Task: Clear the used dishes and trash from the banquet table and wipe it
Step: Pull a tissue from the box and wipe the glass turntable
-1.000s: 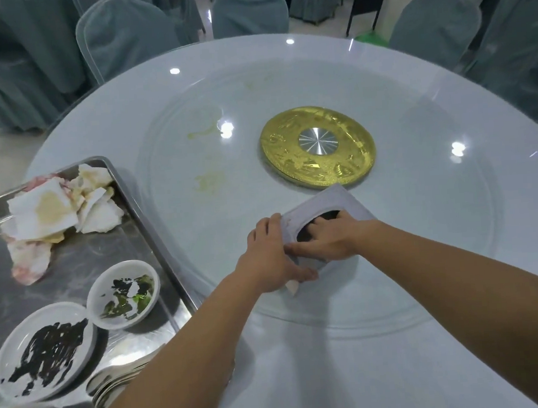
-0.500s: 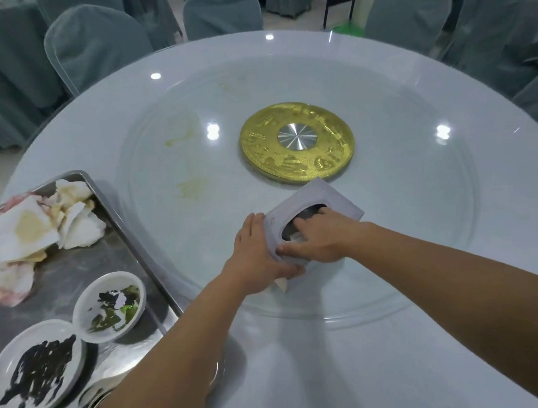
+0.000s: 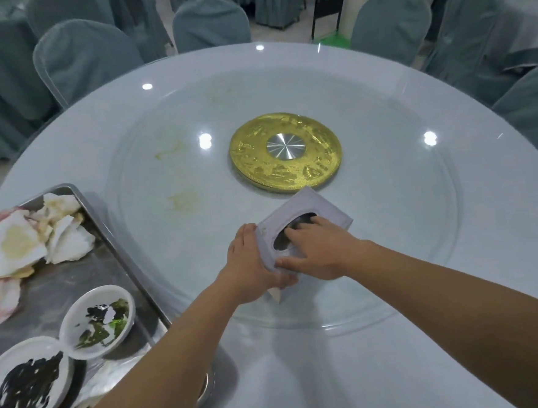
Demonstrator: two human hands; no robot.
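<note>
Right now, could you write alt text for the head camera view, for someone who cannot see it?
Two hands work a grey tissue box on a glass turntable: the left hand grips its side, the right hand reaches fingers into its opening. A metal tray at left holds dirty dishes and stained napkins; yellow smears mark the glass.

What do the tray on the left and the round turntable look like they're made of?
Tray: likely stainless steel, brushed grey with a shiny raised rim. Turntable: looks like clear glass, with the table showing through and ceiling lights reflected on it.
</note>
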